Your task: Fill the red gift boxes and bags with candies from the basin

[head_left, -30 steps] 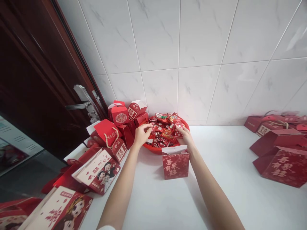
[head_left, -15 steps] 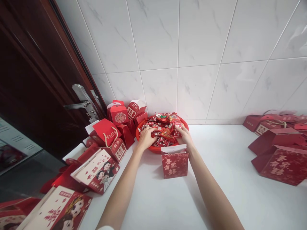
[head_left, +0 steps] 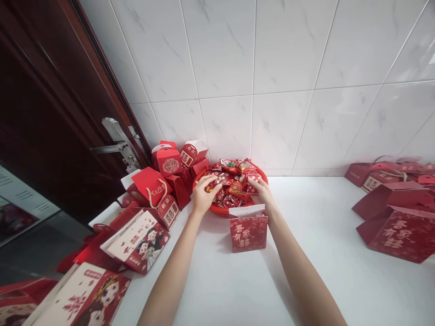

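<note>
A red round basin (head_left: 217,212) at the wall is heaped with red wrapped candies (head_left: 234,188). My left hand (head_left: 203,194) is over its left side, thumb and fingers pinched on a red candy packet (head_left: 221,178). On the basin's right side my right hand (head_left: 264,194) grips a red packet with white dots (head_left: 253,183). An open red gift box (head_left: 248,233) with pale lettering stands upright just in front of the basin, beside my right wrist. Its inside is mostly hidden from here.
Several red and cream gift boxes (head_left: 136,242) line the left side, some with rope handles. More red boxes (head_left: 397,231) stand at the right. A tiled wall (head_left: 224,50) rises behind the white table (head_left: 217,290); a dark door (head_left: 61,90) is at left.
My left hand has drawn back slightly to the left and up from the pile, with a candy packet now showing at its fingertips. My right hand stays almost still with the dotted packet.
</note>
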